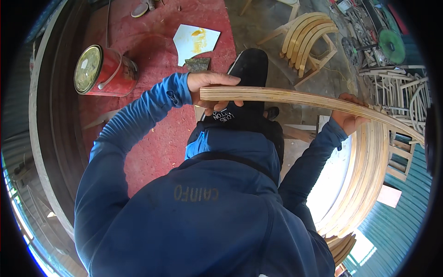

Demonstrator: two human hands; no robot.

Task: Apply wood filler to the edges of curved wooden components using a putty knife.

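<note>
A long, curved strip of layered wood point(277, 95) stretches from the middle of the view out to the right. My left hand point(213, 88) is closed round its squared left end, thumb above and fingers beneath. Further along, my right hand point(348, 115) grips the strip from below, with part of the hand hidden behind the wood. The strip is held above my knee, apart from the floor. Just beyond my left hand lie a small dark square plate point(197, 64) and a pale board point(196, 40) smeared with yellow-brown paste.
A red bucket point(110, 74) with a stained lid lies at the left on the red surface point(147, 161). Several curved wooden strips point(307, 39) rest on a wooden stand ahead. More curved strips point(369, 180) are stacked at my right. A green fan point(391, 46) stands at the far right.
</note>
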